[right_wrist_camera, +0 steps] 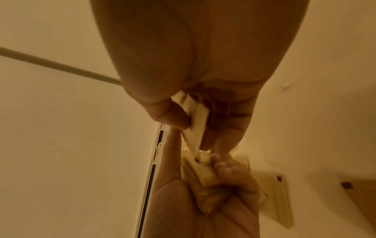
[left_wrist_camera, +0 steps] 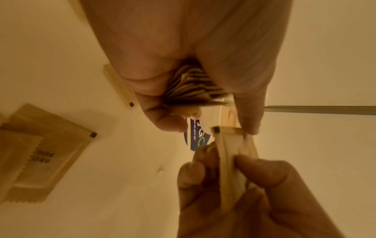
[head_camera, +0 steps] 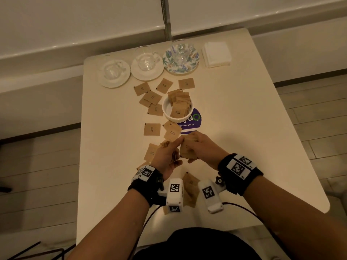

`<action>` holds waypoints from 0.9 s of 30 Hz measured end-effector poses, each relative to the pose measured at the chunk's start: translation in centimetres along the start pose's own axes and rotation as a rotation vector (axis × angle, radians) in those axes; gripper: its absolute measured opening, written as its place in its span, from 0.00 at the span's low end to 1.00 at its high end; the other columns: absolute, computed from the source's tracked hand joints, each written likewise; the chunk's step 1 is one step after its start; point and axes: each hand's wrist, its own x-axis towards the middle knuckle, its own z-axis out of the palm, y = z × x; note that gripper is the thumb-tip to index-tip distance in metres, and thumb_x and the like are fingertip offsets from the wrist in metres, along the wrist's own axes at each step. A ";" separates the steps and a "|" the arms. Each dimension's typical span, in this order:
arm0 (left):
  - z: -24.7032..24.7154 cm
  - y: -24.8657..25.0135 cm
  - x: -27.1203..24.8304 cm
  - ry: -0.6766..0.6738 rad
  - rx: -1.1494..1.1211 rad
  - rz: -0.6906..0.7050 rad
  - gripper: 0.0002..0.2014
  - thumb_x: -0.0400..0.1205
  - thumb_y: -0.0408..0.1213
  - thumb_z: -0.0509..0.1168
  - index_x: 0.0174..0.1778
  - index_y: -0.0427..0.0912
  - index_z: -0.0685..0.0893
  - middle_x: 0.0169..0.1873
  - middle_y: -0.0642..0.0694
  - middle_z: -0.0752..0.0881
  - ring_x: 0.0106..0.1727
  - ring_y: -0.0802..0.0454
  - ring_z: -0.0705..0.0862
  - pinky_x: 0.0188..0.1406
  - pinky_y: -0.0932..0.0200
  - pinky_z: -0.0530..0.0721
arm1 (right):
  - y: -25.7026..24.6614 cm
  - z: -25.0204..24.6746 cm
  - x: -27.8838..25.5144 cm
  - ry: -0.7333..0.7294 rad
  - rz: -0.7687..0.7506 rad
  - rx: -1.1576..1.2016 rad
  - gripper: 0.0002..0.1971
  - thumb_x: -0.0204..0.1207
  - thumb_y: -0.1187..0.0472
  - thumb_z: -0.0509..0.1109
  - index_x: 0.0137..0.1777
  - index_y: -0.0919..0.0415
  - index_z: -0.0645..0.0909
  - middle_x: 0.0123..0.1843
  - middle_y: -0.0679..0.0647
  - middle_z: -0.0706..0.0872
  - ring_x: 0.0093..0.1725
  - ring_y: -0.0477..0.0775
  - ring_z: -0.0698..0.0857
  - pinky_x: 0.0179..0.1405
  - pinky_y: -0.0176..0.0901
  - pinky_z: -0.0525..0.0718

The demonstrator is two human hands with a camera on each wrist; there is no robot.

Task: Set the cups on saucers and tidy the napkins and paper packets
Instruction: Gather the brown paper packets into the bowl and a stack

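Brown paper, head view: many small packets lie loose on the pale table (head_camera: pixel 234 113). More stand in a white bowl (head_camera: pixel 177 107) in the middle.
Hands, head view: the left hand (head_camera: pixel 167 156) and the right hand (head_camera: pixel 199 149) meet just in front of the bowl, on the near side.
Cups, head view: three glass cups (head_camera: pixel 146 60) sit on three saucers (head_camera: pixel 147 74) at the far edge. White napkins (head_camera: pixel 216 54) are stacked at the far right.
Left wrist view: the left hand curls round a bundle of packets (left_wrist_camera: pixel 191 87), edges fanned out. The right hand pinches one packet (left_wrist_camera: pixel 227 169) between thumb and fingers.
Right wrist view: the pinched packet (right_wrist_camera: pixel 196 128) stands on edge. Its long side points down at the bundle (right_wrist_camera: pixel 201 182) in the left hand.
What matters next: the single packet almost touches the bundle, so I think it goes in there.
After that: the bowl lies straight ahead of both hands, and I think the left hand carries the bundle there.
Left to do: many packets lie flat between the hands and the saucers.
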 end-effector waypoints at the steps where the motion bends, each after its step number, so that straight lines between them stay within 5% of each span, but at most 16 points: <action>1: -0.2 0.0 0.1 0.023 -0.013 -0.002 0.29 0.67 0.52 0.78 0.60 0.40 0.85 0.38 0.43 0.79 0.33 0.52 0.78 0.28 0.59 0.81 | 0.3 -0.1 0.0 0.000 0.037 0.021 0.02 0.80 0.64 0.65 0.49 0.58 0.77 0.45 0.54 0.86 0.41 0.50 0.87 0.35 0.41 0.87; 5: -1.2 0.5 0.2 0.083 -0.067 -0.011 0.13 0.77 0.45 0.74 0.51 0.41 0.82 0.36 0.44 0.84 0.36 0.48 0.85 0.33 0.53 0.86 | 1.2 -0.6 0.3 0.071 0.088 -0.095 0.12 0.77 0.65 0.69 0.59 0.57 0.74 0.53 0.58 0.85 0.45 0.56 0.89 0.34 0.42 0.89; 10: -1.5 0.4 -0.3 0.029 0.029 0.040 0.09 0.83 0.46 0.67 0.52 0.44 0.84 0.45 0.41 0.90 0.43 0.45 0.90 0.37 0.51 0.88 | 1.1 0.2 0.1 0.161 0.002 -0.312 0.12 0.77 0.65 0.71 0.59 0.60 0.79 0.50 0.56 0.88 0.39 0.54 0.90 0.33 0.45 0.91; 13: -1.1 0.1 -1.0 -0.023 0.073 0.042 0.07 0.85 0.44 0.65 0.54 0.48 0.86 0.49 0.44 0.92 0.46 0.48 0.91 0.45 0.48 0.89 | 0.8 2.0 -0.2 0.134 -0.037 -0.595 0.11 0.79 0.62 0.67 0.60 0.59 0.80 0.54 0.55 0.87 0.46 0.55 0.88 0.48 0.51 0.90; 16: -1.0 0.0 -1.5 -0.080 0.075 0.019 0.11 0.86 0.46 0.62 0.57 0.48 0.87 0.51 0.44 0.92 0.49 0.50 0.91 0.42 0.53 0.88 | 0.2 3.8 -0.8 0.078 -0.098 -0.636 0.17 0.77 0.64 0.70 0.65 0.59 0.76 0.60 0.55 0.85 0.56 0.56 0.85 0.58 0.52 0.86; 19: -1.7 0.1 -2.0 -0.114 0.025 0.019 0.18 0.81 0.48 0.65 0.64 0.45 0.84 0.55 0.41 0.90 0.55 0.47 0.89 0.46 0.52 0.88 | -0.4 4.4 -1.3 -0.023 -0.129 -0.640 0.25 0.71 0.64 0.77 0.67 0.58 0.73 0.62 0.54 0.84 0.59 0.55 0.84 0.59 0.51 0.85; 23: -3.4 0.0 -2.5 -0.190 -0.089 -0.010 0.11 0.77 0.40 0.70 0.53 0.44 0.90 0.49 0.41 0.90 0.50 0.45 0.90 0.41 0.51 0.89 | -0.7 3.7 -1.8 -0.109 -0.163 -0.729 0.28 0.66 0.63 0.82 0.65 0.57 0.77 0.60 0.51 0.84 0.56 0.50 0.84 0.55 0.47 0.86; 27: -3.9 -0.1 -2.9 -0.225 -0.087 0.007 0.12 0.74 0.31 0.70 0.52 0.42 0.89 0.48 0.39 0.90 0.48 0.43 0.90 0.37 0.50 0.88 | 0.1 4.1 -1.7 -0.056 -0.288 -0.898 0.51 0.60 0.53 0.86 0.82 0.52 0.62 0.77 0.50 0.71 0.72 0.52 0.73 0.72 0.48 0.74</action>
